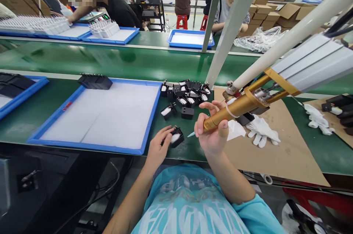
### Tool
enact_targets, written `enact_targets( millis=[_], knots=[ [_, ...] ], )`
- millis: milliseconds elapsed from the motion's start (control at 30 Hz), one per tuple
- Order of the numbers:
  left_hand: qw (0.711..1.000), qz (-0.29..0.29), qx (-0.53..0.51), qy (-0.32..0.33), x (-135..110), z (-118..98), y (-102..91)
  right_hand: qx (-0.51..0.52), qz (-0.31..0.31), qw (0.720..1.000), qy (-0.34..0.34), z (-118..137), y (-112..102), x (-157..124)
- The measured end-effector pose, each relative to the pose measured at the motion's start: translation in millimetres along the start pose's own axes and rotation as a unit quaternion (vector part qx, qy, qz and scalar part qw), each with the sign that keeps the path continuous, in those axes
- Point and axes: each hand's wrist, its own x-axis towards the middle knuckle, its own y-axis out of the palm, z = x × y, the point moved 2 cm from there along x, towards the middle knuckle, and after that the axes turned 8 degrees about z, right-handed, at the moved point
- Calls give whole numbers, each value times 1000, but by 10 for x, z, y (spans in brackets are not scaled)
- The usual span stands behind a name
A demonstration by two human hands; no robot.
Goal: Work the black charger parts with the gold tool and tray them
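My left hand has its fingers closed on a small black housing with a white piece inside, held at the front of the green bench. My right hand is wrapped round a gold dispensing gun. Its light blue nozzle points left, just right of the black housing and apart from it. Beyond my hands lies a pile of similar black housings, several showing white inside. A separate black housing sits at the near side of the pile.
A blue tray with a white lining lies to the left, a row of black housings at its far corner. Brown cardboard and white gloves are on the right. A slanted metal post rises behind. Several people work beyond.
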Motion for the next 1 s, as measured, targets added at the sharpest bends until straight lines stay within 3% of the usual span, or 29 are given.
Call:
enact_targets(
  millis=[100,167,300,533,700,867,1000],
  knots=[
    [992,38,102,56,-36,-22,81,6,-1,1000,-1,-5,9,12],
    [987,33,142,73,-48,-19,124,13,2,1000,-3,-8,11,17],
    [989,10,130,74,-56,-58,140,12,6,1000,-12,-11,17,10],
    [982,-49,137,120,-81,-322,65,11,10,1000,-17,-24,39,-11],
    [975,-44,157,152,-94,-436,47,10,8,1000,-16,-37,20,-9],
    [976,-35,159,145,-101,-464,51,15,1,1000,-22,-30,14,-11],
    [983,-24,153,100,-91,-434,72,0,-15,1000,-17,-22,31,-10]
  ],
)
